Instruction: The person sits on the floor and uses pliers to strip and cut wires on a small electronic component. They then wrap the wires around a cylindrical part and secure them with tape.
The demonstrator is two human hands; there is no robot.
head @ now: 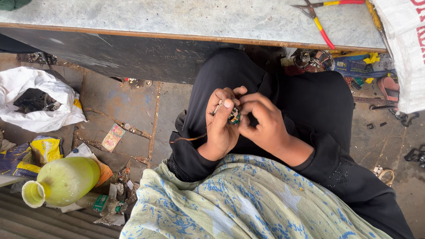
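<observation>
Component: small dark part with greenish and metallic bits [234, 116], held at the centre of the frame, over the lap in black cloth
Wire: thin brown strand [191, 138] trailing from the part down toward the left of the frame
Left hand: [221, 126] fingers curled around the part, thumb laid across its top
Right hand: [262, 124] closed against the part from the right, touching the left hand
Scarf: pale green cloth with blue print [239, 203], spread across the lower middle of the frame
Bench: grey worn slab [199, 20] along the top edge
Pliers: red and yellow handles [319, 20], laid on the slab at upper right
Bottle: yellow-green plastic [62, 180], lying on its side at lower left
Bag: white plastic [42, 99], crumpled at the left edge among scattered litter
</observation>
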